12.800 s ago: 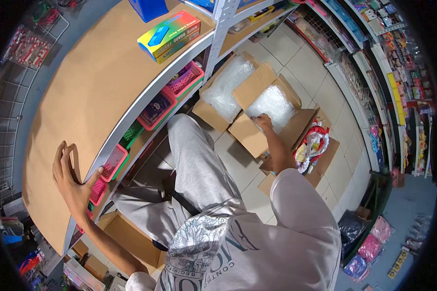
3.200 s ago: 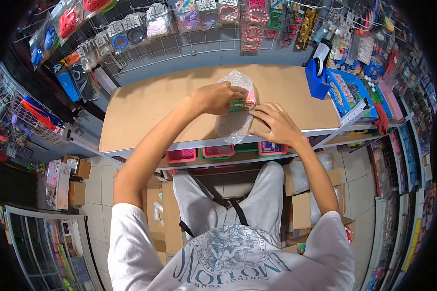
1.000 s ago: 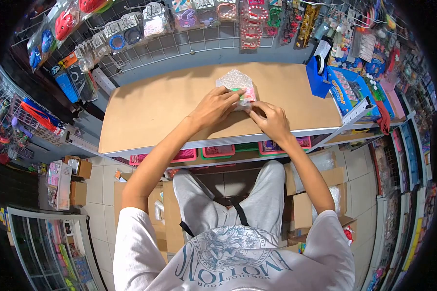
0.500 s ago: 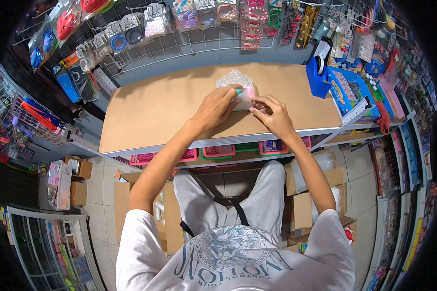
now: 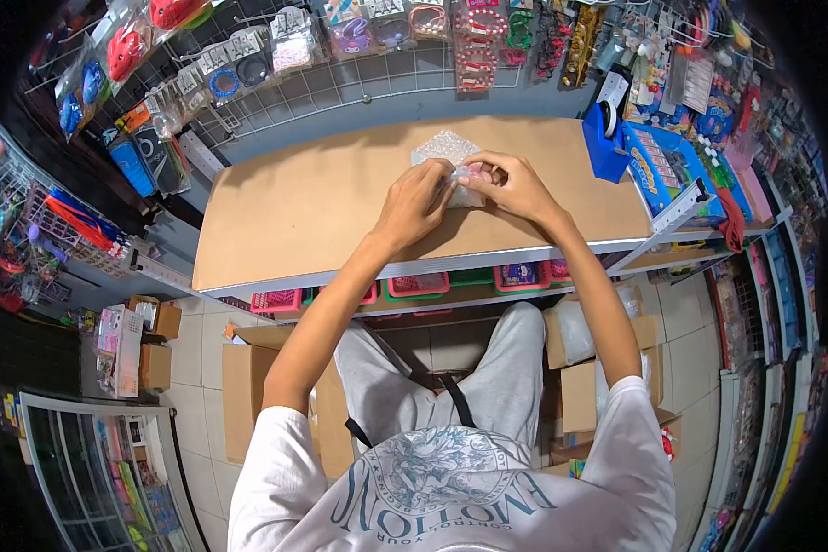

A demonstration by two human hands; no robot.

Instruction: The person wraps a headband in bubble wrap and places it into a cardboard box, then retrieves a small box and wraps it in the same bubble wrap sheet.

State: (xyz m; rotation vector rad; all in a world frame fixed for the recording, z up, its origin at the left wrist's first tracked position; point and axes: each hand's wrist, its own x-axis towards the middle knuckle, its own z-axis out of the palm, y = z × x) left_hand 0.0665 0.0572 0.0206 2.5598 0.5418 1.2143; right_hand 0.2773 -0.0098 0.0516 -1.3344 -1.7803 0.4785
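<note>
A sheet of bubble wrap (image 5: 444, 145) lies on the brown-topped table, partly covered by both hands. Over it is a small pink item (image 5: 475, 172) with a pale bluish end; its kind cannot be made out. My left hand (image 5: 418, 199) is closed, thumb and fingers pinching the bluish end. From the other side, my right hand (image 5: 517, 188) pinches the pink part between thumb and fingers. The fingertips of the two hands almost meet, and they hide much of the item and the lower part of the wrap.
The table (image 5: 313, 202) has a blue tape dispenser (image 5: 605, 138) and a blue display box (image 5: 658, 170) at its right end. Pink baskets (image 5: 419, 283) sit on the shelf below. Cardboard boxes (image 5: 248, 396) flank my legs. Packaged goods hang on the wire grid behind.
My right hand has moved left and slightly up, closing in on my left hand. The pink item is now more covered by fingers. The bubble wrap stays in about the same place.
</note>
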